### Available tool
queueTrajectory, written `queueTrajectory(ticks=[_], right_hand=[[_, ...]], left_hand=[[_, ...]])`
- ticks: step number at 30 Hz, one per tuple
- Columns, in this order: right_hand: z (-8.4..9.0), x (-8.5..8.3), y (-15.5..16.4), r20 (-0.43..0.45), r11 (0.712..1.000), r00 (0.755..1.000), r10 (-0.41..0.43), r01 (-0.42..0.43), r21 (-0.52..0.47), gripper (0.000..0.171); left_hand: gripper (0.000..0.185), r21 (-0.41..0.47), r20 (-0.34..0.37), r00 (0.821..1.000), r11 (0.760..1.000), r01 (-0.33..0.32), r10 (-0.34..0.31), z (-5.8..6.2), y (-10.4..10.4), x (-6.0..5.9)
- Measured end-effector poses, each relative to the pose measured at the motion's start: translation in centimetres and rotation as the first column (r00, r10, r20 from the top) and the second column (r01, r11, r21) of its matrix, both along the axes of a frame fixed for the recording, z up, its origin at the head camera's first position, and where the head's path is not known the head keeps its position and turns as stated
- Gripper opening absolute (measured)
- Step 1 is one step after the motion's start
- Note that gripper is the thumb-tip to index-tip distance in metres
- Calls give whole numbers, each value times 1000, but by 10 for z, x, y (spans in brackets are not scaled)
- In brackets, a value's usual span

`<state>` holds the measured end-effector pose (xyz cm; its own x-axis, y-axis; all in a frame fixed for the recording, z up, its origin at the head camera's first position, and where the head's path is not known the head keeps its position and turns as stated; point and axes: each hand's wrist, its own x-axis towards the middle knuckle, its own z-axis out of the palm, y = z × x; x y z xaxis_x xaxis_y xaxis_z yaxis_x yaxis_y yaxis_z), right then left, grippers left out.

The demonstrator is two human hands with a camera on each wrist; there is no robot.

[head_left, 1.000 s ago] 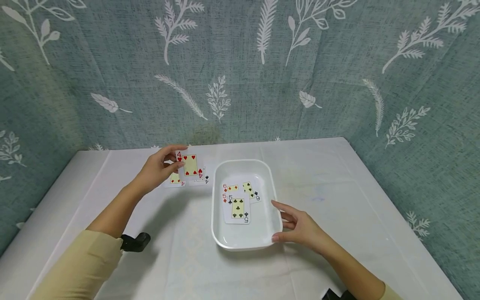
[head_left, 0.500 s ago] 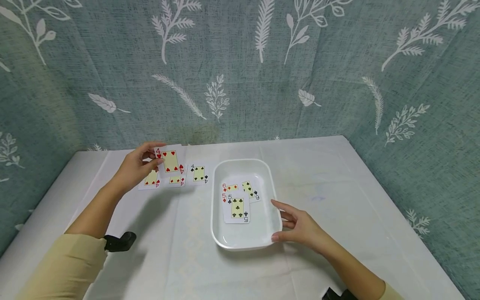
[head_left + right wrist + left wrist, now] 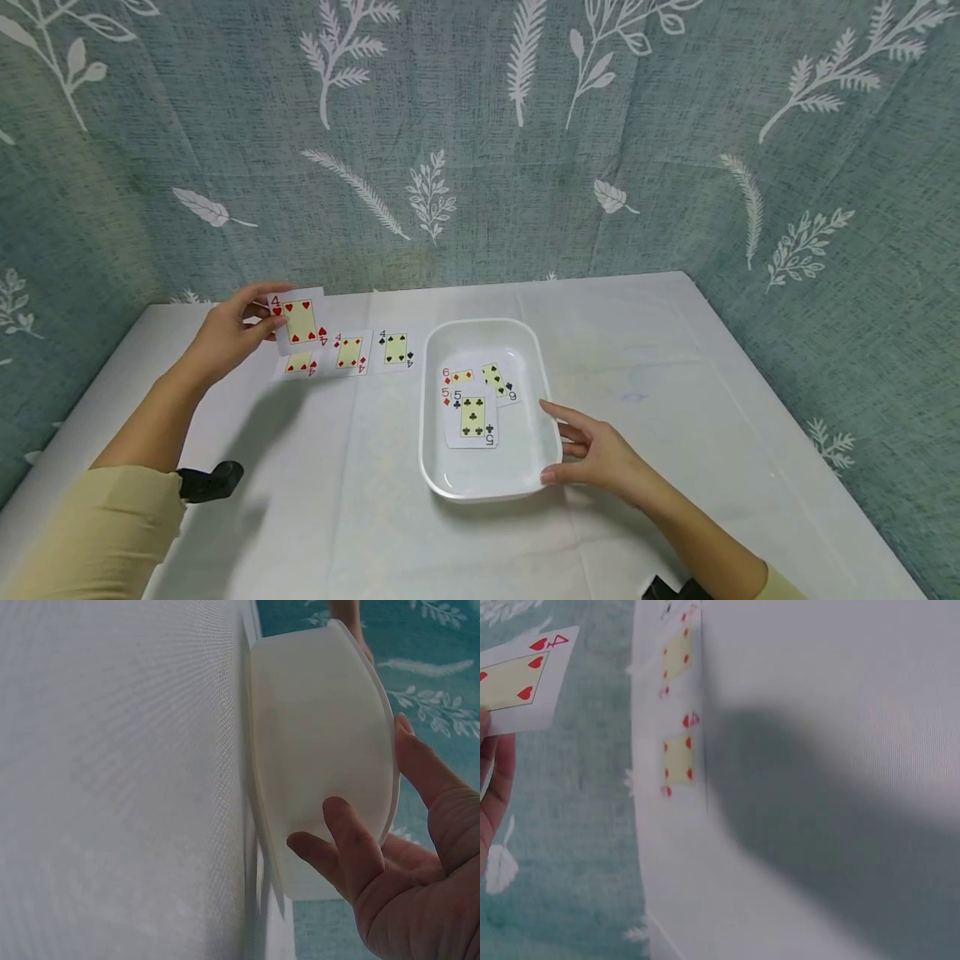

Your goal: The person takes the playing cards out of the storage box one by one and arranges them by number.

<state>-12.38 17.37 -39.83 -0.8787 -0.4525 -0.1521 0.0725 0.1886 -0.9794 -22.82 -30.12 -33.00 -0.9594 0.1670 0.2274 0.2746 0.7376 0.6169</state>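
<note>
My left hand (image 3: 228,333) pinches a four of hearts playing card (image 3: 300,322) by its left side, between thumb and fingers. In the head view the card overlaps a red four (image 3: 298,364) lying on the table. To the right of that lie a four of diamonds (image 3: 349,352) and a four of spades (image 3: 395,348). My right hand (image 3: 600,454) touches the right side of a white plastic tray (image 3: 427,433); in the right wrist view straight fingers rest against its wall (image 3: 315,727). Inside, a five of clubs (image 3: 472,417) partly covers other cards, including a six of diamonds (image 3: 462,376).
A spades card (image 3: 495,381) also lies in the tray, partly covered. White cloth covers the table (image 3: 660,375). Beyond its back and right edges hangs a green-blue curtain (image 3: 495,192) with white leaves. A black strap end (image 3: 212,482) sticks out from my left wrist.
My left hand has carried the four of hearts leftward over the row of fours, uncovering the four of spades and then the four of diamonds. My right hand stays at the tray.
</note>
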Motion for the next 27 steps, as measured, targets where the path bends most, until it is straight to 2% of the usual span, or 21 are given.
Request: queueTrajectory(ticks=[8,16,20,27], right_hand=[[0,0,0,-3,1000,1000,-1,1,-10,92],[-1,0,0,2,1000,1000,-1,1,-9,93],[0,0,-1,7,1000,1000,0,0,-18,93],[0,0,-1,6,1000,1000,0,1,-17,93]], left_hand=[[47,-42,48,997,998,-52,54,-5,-21,2],[46,-74,-9,997,994,-75,74,-17,-36,7],[45,-132,9,997,988,-78,80,-22,-45,8],[46,-209,1,997,975,-71,73,-31,-57,13]])
